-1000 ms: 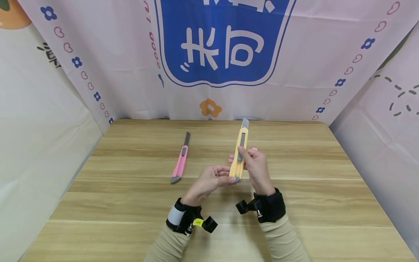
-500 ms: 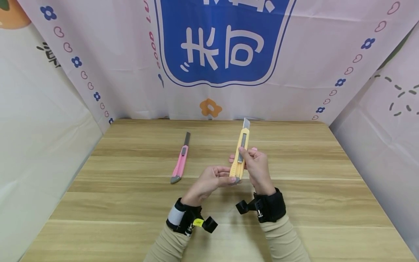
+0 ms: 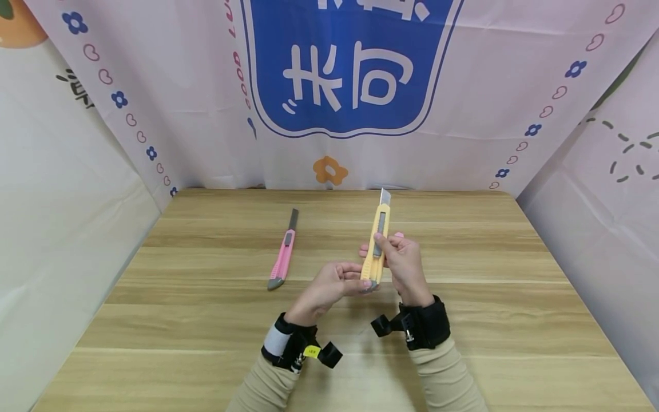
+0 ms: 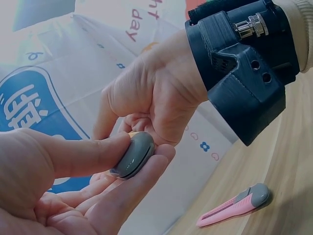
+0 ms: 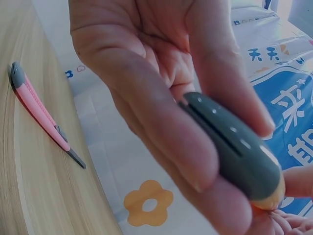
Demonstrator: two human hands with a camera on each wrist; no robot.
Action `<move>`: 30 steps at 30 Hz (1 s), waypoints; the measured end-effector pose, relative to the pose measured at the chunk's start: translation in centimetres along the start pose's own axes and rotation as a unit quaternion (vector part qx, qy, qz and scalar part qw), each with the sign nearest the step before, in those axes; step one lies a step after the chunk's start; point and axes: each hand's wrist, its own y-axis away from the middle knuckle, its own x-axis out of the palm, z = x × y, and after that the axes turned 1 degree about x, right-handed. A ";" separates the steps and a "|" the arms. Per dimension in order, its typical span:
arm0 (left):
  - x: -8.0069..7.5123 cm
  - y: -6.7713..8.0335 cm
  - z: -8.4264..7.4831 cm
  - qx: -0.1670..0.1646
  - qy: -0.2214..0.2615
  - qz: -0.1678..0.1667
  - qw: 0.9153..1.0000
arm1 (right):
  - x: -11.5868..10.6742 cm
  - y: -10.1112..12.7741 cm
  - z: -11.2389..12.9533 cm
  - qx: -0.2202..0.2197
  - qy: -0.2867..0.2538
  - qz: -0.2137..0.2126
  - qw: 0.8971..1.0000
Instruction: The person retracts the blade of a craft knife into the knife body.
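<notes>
A yellow utility knife (image 3: 375, 246) is held raised above the table, tilted, with its blade (image 3: 385, 197) out at the top. My left hand (image 3: 334, 281) pinches the grey end cap (image 4: 136, 155) between thumb and fingers. Higher up the handle my right hand (image 3: 405, 263) grips it, thumb on the grey slider (image 3: 378, 245). Right fingertips show behind the handle. In the right wrist view the grey cap (image 5: 234, 147) appears large between the left thumb and fingers. Left of both hands a pink utility knife (image 3: 282, 257) lies on the table, its dark blade out.
The wood-grain table (image 3: 195, 320) runs back to a printed cloth (image 3: 206, 143) with a blue emblem. Pale cloths hang on both sides. Behind the right hand peeks a small pink thing (image 3: 399, 234), too hidden to identify. Each wrist carries a black camera strap.
Both hands keep their hold on the yellow utility knife. It has tilted slightly, its blade looks brighter, and the slider sits a touch lower. The pink utility knife has stayed put.
</notes>
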 end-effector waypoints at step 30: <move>0.1 -0.1 -0.1 0.003 0.028 0.004 1.000 | -0.5 0.0 0.1 0.009 0.014 0.026 1.000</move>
